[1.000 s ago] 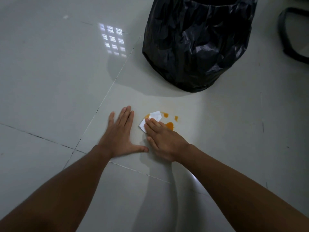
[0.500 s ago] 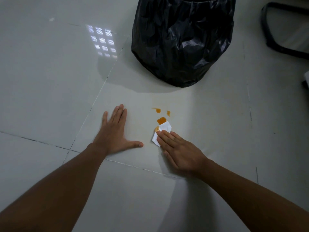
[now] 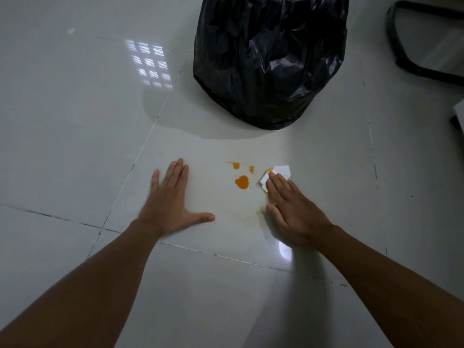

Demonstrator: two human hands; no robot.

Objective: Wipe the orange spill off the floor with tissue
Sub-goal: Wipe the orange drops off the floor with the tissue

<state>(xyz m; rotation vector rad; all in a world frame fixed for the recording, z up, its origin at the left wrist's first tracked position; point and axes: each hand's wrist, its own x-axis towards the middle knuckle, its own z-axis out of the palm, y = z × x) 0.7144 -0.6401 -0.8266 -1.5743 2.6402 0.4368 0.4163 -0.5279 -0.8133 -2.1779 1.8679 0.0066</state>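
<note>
An orange spill (image 3: 242, 182) lies on the pale tiled floor as one round blob with two smaller spots beyond it. To its right, my right hand (image 3: 291, 209) presses a folded white tissue (image 3: 278, 173) flat against the floor; the tissue's far left corner is stained orange. Only its far end shows past my fingers. My left hand (image 3: 170, 204) rests flat on the tile to the left of the spill, fingers together, thumb spread, holding nothing. A faint yellowish smear marks the floor between my hands.
A bin lined with a black plastic bag (image 3: 271, 61) stands just beyond the spill. A black chair base (image 3: 406, 59) lies at the far right. Tile grout lines (image 3: 140, 156) cross the floor, and a window reflection (image 3: 150, 64) shines at the upper left.
My right hand slid the tissue from the left side of the spill, down across it, to its right side. The round blob is uncovered. My left hand stayed planted.
</note>
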